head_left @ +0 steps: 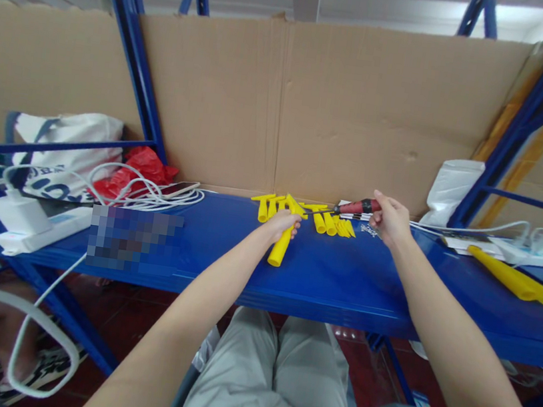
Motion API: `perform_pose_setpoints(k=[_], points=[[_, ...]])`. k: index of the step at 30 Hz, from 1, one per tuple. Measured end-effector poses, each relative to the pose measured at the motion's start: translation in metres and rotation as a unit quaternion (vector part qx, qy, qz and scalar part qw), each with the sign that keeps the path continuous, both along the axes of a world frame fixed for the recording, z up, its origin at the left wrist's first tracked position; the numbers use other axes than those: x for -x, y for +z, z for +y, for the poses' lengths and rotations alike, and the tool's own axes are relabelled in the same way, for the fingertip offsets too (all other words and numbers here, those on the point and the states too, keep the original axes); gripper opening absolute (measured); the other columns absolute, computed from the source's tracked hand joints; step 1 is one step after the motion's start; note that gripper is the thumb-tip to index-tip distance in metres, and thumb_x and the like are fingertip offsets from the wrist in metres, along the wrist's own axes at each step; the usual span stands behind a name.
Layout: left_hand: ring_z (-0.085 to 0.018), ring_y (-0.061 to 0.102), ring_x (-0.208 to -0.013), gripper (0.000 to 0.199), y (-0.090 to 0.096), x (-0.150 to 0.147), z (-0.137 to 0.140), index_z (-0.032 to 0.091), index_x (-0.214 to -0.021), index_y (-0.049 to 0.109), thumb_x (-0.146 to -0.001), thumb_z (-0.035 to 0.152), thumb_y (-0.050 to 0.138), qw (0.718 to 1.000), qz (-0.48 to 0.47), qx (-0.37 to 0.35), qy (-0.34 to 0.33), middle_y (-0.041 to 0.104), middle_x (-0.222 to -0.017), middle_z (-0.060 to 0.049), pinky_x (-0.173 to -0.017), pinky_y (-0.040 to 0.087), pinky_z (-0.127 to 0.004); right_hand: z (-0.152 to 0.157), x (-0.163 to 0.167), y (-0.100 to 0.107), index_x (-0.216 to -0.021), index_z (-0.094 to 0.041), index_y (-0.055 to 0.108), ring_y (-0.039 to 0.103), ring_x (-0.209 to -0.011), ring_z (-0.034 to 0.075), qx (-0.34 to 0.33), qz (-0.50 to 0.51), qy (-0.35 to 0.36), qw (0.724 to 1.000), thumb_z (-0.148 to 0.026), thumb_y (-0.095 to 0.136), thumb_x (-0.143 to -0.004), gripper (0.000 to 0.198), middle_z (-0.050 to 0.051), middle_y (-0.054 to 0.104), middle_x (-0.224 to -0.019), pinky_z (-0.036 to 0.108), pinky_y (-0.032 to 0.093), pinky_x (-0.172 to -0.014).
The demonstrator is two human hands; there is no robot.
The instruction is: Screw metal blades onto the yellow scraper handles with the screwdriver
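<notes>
My left hand (283,224) is closed around a yellow plastic part (278,253) with a hollow tube-shaped handle, held tilted above the blue shelf. My right hand (390,219) grips the end of a red-and-black screwdriver (358,207), whose shaft points left toward the top of that yellow part. Whether the tip touches it is too small to tell. Behind my left hand lie similar yellow parts (263,210), and between my hands are several more yellow tubes (319,222) and thin yellow pieces (346,228). Small metal screws (369,230) lie just left of my right hand.
A cardboard sheet (355,107) stands behind the blue shelf (342,274). To the left are white cables (171,196), a red plastic bag (142,168), a tote bag (67,148) and a power strip (45,232). Long yellow tubes (509,274) lie on the right.
</notes>
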State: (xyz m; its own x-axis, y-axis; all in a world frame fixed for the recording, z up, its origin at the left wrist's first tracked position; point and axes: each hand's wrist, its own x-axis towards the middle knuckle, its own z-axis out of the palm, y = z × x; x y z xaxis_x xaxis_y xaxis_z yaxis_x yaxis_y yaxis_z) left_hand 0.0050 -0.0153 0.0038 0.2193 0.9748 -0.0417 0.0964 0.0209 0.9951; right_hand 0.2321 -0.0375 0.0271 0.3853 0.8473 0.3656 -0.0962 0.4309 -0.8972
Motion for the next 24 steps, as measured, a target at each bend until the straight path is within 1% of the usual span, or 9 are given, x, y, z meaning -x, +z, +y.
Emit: perform_pose_setpoints(k=[3, 5, 8, 11, 14, 20, 24], points=[[-0.004, 0.036, -0.031, 0.019, -0.0017, 0.0002, 0.0014, 0.018, -0.065, 0.041, -0.079, 0.005, 0.045, 1.0, 0.017, -0.002, 0.004, 0.039, -0.043, 0.008, -0.036, 0.028, -0.019, -0.0025, 0.0006, 0.0017, -0.071, -0.018, 0.056, 0.042, -0.03, 0.007, -0.008, -0.027, 0.025, 0.999, -0.05, 0.072, -0.065, 0.036, -0.007, 0.043, -0.037, 0.017, 0.031, -0.03], [-0.004, 0.036, -0.031, 0.019, -0.0024, 0.0005, 0.0025, 0.018, -0.066, 0.042, -0.079, 0.005, 0.045, 1.0, 0.019, -0.005, 0.009, 0.04, -0.043, 0.008, -0.036, 0.029, -0.019, -0.0037, 0.0008, 0.0026, -0.076, -0.018, 0.058, 0.046, -0.034, 0.007, -0.013, -0.035, 0.045, 0.998, -0.051, 0.072, -0.065, 0.037, -0.006, 0.048, -0.041, 0.016, 0.033, -0.032], [-0.004, 0.036, -0.031, 0.018, -0.0029, 0.0012, 0.0042, 0.018, -0.066, 0.042, -0.078, 0.005, 0.046, 1.0, 0.016, -0.006, 0.011, 0.04, -0.042, 0.008, -0.036, 0.03, -0.018, -0.0039, 0.0003, 0.003, -0.08, -0.019, 0.059, 0.05, -0.039, 0.007, -0.022, -0.039, 0.076, 0.996, -0.049, 0.074, -0.063, 0.037, -0.005, 0.053, -0.046, 0.016, 0.036, -0.035], [-0.004, 0.036, -0.032, 0.017, -0.0032, 0.0017, 0.0053, 0.018, -0.067, 0.042, -0.079, 0.007, 0.048, 1.0, 0.012, -0.005, 0.013, 0.04, -0.043, 0.009, -0.037, 0.03, -0.017, -0.0024, -0.0011, 0.0017, -0.079, -0.02, 0.056, 0.052, -0.04, 0.007, -0.029, -0.049, 0.097, 0.994, -0.049, 0.075, -0.062, 0.038, -0.005, 0.056, -0.05, 0.016, 0.038, -0.037], [-0.004, 0.035, -0.031, 0.018, -0.0034, 0.0017, 0.0056, 0.018, -0.066, 0.042, -0.079, 0.007, 0.048, 1.0, 0.01, -0.005, 0.014, 0.04, -0.044, 0.009, -0.037, 0.031, -0.018, 0.0002, -0.0028, -0.0005, -0.074, -0.019, 0.052, 0.05, -0.038, 0.007, -0.032, -0.056, 0.091, 0.994, -0.052, 0.075, -0.061, 0.042, -0.005, 0.055, -0.047, 0.017, 0.039, -0.036], [-0.004, 0.036, -0.032, 0.017, -0.0028, 0.0012, 0.0038, 0.018, -0.068, 0.042, -0.08, 0.006, 0.045, 1.0, 0.011, -0.006, 0.003, 0.04, -0.044, 0.009, -0.038, 0.03, -0.018, 0.0008, -0.0019, -0.001, -0.068, -0.02, 0.044, 0.045, -0.032, 0.007, -0.024, -0.038, 0.063, 0.997, -0.056, 0.077, -0.055, 0.05, -0.007, 0.051, -0.041, 0.017, 0.035, -0.032], [-0.005, 0.036, -0.032, 0.018, -0.0019, 0.0009, 0.0026, 0.018, -0.066, 0.042, -0.079, 0.005, 0.045, 1.0, 0.008, -0.006, 0.009, 0.04, -0.044, 0.008, -0.037, 0.03, -0.019, -0.0024, 0.0016, 0.0014, -0.068, -0.021, 0.042, 0.046, -0.034, 0.007, -0.021, -0.033, 0.056, 0.998, -0.055, 0.076, -0.058, 0.049, -0.007, 0.051, -0.043, 0.017, 0.035, -0.033]])
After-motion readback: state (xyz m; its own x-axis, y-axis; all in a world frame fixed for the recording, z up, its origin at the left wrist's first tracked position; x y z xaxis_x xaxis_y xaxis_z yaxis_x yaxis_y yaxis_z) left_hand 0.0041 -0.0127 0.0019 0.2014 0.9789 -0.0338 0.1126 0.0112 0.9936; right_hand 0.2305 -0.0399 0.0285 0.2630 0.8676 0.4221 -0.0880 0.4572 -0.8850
